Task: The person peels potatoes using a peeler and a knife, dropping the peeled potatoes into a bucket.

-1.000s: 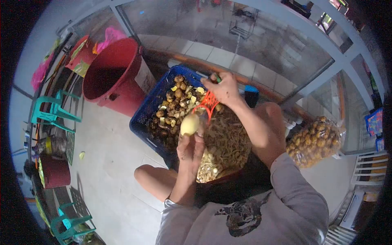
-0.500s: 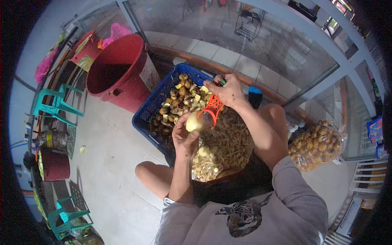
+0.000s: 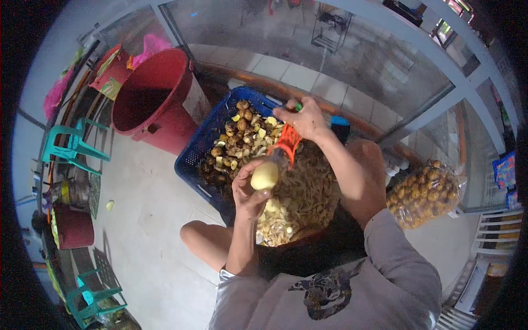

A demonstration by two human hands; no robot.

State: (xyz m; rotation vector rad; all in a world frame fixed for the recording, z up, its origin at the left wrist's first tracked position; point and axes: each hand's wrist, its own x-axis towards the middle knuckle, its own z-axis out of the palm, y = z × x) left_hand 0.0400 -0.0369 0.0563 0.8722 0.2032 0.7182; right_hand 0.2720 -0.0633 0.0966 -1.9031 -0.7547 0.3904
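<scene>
A smooth, pale peeled potato sits in my left hand, with the fingers and thumb closed round its sides. Just above it, my right hand grips an orange peeler with a bit of green showing at the fist. The peeler's blade end is right by the potato's upper edge. Below both hands lies a heap of peelings, with peeled potatoes near my left wrist. Unpeeled brown potatoes and pale cut pieces fill the far part of a blue crate.
A big red bin stands left of the crate. A clear bag of potatoes rests on the tiled floor at right. Green plastic stools line the left side. Glass panels rise beyond the crate.
The potato has turned in my left hand and shows more of its broad side. The peeler has tilted and come down along the potato's upper edge, its blade end blurred.
</scene>
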